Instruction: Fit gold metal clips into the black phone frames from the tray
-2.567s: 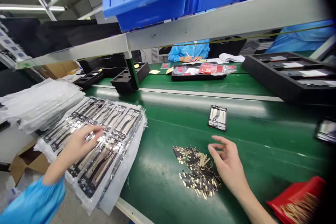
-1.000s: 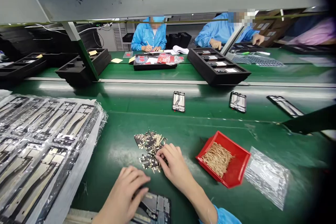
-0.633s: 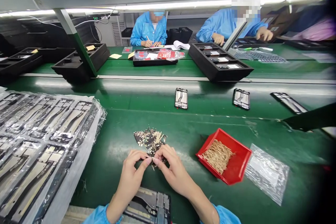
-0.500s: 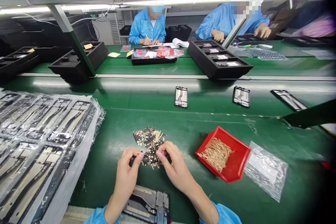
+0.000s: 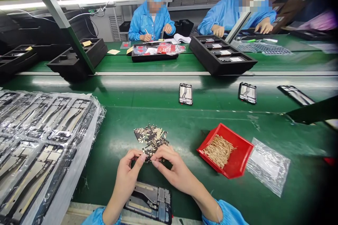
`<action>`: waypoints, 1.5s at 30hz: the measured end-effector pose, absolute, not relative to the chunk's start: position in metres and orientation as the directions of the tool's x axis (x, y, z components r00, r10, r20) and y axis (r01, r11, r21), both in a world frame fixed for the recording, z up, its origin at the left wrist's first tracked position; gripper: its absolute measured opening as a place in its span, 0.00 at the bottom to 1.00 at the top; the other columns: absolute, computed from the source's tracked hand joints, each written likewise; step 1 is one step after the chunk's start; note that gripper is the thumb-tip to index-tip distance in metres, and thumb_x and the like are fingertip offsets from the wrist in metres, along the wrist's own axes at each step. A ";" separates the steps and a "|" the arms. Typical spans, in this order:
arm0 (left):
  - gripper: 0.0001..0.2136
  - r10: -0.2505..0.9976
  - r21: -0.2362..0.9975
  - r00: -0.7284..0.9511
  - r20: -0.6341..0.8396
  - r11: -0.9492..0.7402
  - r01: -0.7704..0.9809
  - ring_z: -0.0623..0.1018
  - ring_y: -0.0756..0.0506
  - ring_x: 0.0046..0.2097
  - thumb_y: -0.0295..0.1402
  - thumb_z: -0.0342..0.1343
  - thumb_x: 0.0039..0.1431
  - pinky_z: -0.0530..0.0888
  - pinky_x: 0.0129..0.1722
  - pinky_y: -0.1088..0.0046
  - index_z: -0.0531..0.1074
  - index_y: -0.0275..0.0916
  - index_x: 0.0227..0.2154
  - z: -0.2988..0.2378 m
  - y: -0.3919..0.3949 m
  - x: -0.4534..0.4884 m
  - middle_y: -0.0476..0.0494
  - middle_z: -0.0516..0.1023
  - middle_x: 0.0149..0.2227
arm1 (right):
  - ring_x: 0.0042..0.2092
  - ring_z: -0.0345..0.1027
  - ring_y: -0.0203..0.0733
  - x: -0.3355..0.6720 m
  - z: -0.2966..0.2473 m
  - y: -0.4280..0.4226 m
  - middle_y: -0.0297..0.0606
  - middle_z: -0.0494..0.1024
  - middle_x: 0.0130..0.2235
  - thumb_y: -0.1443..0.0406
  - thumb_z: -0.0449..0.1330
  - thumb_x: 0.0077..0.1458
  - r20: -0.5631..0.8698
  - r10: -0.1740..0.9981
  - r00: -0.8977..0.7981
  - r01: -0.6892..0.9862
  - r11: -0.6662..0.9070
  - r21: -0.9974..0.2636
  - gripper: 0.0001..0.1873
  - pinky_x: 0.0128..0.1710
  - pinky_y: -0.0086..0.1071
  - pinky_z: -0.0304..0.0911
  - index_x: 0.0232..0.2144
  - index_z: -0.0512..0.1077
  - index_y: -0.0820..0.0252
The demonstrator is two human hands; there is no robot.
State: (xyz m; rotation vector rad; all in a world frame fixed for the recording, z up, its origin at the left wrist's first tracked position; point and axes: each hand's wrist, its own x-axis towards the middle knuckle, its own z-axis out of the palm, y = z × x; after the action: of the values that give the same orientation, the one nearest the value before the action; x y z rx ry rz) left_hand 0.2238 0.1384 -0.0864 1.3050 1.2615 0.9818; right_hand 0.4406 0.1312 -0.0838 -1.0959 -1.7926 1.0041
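Nearest lies a phone mid-frame [image 5: 151, 201]. Just beyond it, the left hand [image 5: 128, 168] pinches a small dark strip [image 5: 148, 158]; the right hand [image 5: 174, 169] curls, thumb near fingers, at the strip's other end, its hold unclear. Farther, loose black-and-gold parts [image 5: 152, 136] lie piled.

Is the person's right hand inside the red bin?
No, the right hand is by the pile of small parts, with the red bin apart from it, to the right.

The bench [image 5: 116, 121] bears small parts [image 5: 152, 136] and a red bin [image 5: 237, 156].
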 end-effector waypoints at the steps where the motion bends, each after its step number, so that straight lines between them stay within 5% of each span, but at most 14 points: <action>1: 0.21 0.988 0.986 0.117 -0.096 0.078 0.148 0.80 0.42 0.43 0.54 0.63 0.70 0.75 0.47 0.70 0.82 0.38 0.35 -0.087 0.139 0.224 0.42 0.83 0.38 | 0.44 0.73 0.44 0.441 -0.083 0.131 0.34 0.81 0.40 0.61 0.60 0.78 0.216 0.924 -0.316 0.302 0.314 -0.900 0.07 0.50 0.41 0.62 0.45 0.78 0.51; 6: 0.21 0.989 0.987 0.114 -0.096 0.079 0.140 0.82 0.42 0.42 0.53 0.65 0.69 0.77 0.47 0.70 0.84 0.38 0.36 -0.087 0.140 0.225 0.40 0.85 0.39 | 0.42 0.73 0.44 0.440 -0.078 0.132 0.35 0.80 0.39 0.58 0.58 0.79 0.219 0.927 -0.303 0.311 0.314 -0.897 0.12 0.48 0.40 0.65 0.42 0.78 0.53; 11: 0.21 0.981 0.993 0.188 -0.053 0.033 0.110 0.85 0.37 0.58 0.48 0.60 0.75 0.80 0.63 0.60 0.83 0.42 0.61 -0.091 0.124 0.228 0.35 0.85 0.60 | 0.41 0.72 0.43 0.434 -0.076 0.125 0.35 0.78 0.38 0.59 0.59 0.78 0.219 0.946 -0.239 0.231 0.274 -0.933 0.12 0.44 0.37 0.68 0.40 0.77 0.54; 15: 0.25 0.944 0.997 0.321 -0.075 0.082 -0.006 0.83 0.32 0.64 0.49 0.63 0.73 0.78 0.68 0.54 0.81 0.41 0.65 -0.095 0.099 0.238 0.32 0.84 0.63 | 0.42 0.73 0.43 0.421 -0.074 0.108 0.35 0.78 0.38 0.64 0.59 0.77 0.249 0.952 -0.177 0.248 0.288 -0.925 0.07 0.44 0.37 0.69 0.42 0.75 0.53; 19: 0.24 0.977 0.962 0.081 -0.199 0.211 -0.171 0.87 0.34 0.56 0.54 0.63 0.72 0.83 0.61 0.59 0.87 0.38 0.53 -0.091 0.089 0.248 0.33 0.89 0.53 | 0.40 0.73 0.44 0.428 -0.070 0.088 0.35 0.80 0.39 0.71 0.58 0.74 0.417 0.901 -0.118 0.519 0.414 -0.748 0.08 0.43 0.39 0.64 0.45 0.73 0.53; 22: 0.27 0.952 0.923 -0.073 -0.296 0.266 -0.279 0.87 0.38 0.43 0.59 0.66 0.66 0.87 0.48 0.64 0.87 0.36 0.45 -0.084 0.096 0.244 0.34 0.89 0.43 | 0.43 0.74 0.48 0.471 -0.068 0.075 0.39 0.81 0.41 0.72 0.60 0.72 0.543 0.836 0.085 0.756 0.301 -0.581 0.09 0.46 0.42 0.63 0.49 0.75 0.53; 27: 0.31 0.914 0.912 0.059 -0.401 0.404 -0.068 0.76 0.45 0.35 0.64 0.72 0.55 0.79 0.38 0.71 0.86 0.36 0.37 -0.082 0.112 0.226 0.40 0.83 0.36 | 0.42 0.72 0.53 0.561 -0.065 0.057 0.43 0.80 0.41 0.61 0.59 0.76 0.618 0.728 0.297 0.940 -0.109 -0.323 0.08 0.44 0.45 0.60 0.47 0.79 0.54; 30: 0.33 0.857 0.882 0.213 -0.469 0.467 0.064 0.73 0.46 0.33 0.67 0.69 0.53 0.74 0.35 0.71 0.87 0.36 0.35 -0.085 0.113 0.225 0.41 0.81 0.32 | 0.42 0.73 0.54 0.569 -0.060 0.050 0.43 0.79 0.41 0.61 0.57 0.77 0.616 0.726 0.306 0.949 -0.179 -0.259 0.10 0.44 0.46 0.59 0.50 0.79 0.55; 33: 0.35 0.767 0.852 0.380 -0.517 0.502 0.148 0.73 0.44 0.33 0.67 0.68 0.54 0.71 0.36 0.70 0.88 0.34 0.42 -0.086 0.110 0.234 0.45 0.77 0.26 | 0.44 0.73 0.53 0.535 -0.054 0.044 0.44 0.78 0.43 0.66 0.60 0.74 0.591 0.770 0.241 0.927 -0.002 -0.375 0.09 0.46 0.47 0.64 0.52 0.77 0.52; 37: 0.29 0.732 0.869 0.473 -0.491 0.453 0.200 0.70 0.45 0.31 0.61 0.65 0.59 0.66 0.34 0.71 0.88 0.35 0.41 -0.082 0.106 0.248 0.47 0.73 0.25 | 0.44 0.74 0.50 0.480 -0.049 0.045 0.42 0.82 0.44 0.73 0.60 0.72 0.437 0.878 -0.196 0.805 0.399 -0.439 0.17 0.44 0.44 0.67 0.58 0.75 0.52; 41: 0.23 0.742 0.916 0.537 -0.401 0.313 0.251 0.68 0.46 0.31 0.51 0.59 0.67 0.63 0.34 0.71 0.81 0.37 0.26 -0.074 0.106 0.253 0.48 0.70 0.25 | 0.43 0.74 0.49 0.457 -0.053 0.052 0.41 0.84 0.43 0.71 0.58 0.76 0.372 0.883 -0.286 0.783 0.439 -0.441 0.11 0.45 0.45 0.65 0.55 0.75 0.56; 45: 0.21 0.755 0.914 0.552 -0.355 0.157 0.373 0.67 0.46 0.30 0.43 0.54 0.69 0.61 0.33 0.70 0.75 0.39 0.22 -0.072 0.103 0.253 0.49 0.68 0.24 | 0.42 0.73 0.48 0.454 -0.060 0.052 0.39 0.83 0.40 0.72 0.57 0.75 0.354 0.872 -0.338 0.789 0.467 -0.399 0.11 0.44 0.43 0.63 0.53 0.76 0.56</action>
State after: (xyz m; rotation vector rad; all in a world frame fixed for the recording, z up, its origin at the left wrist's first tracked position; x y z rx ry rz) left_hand 0.2533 0.1032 -0.0721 1.4520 1.0306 0.3572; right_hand 0.4544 0.0519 -0.0601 -1.3775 -2.1980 0.2116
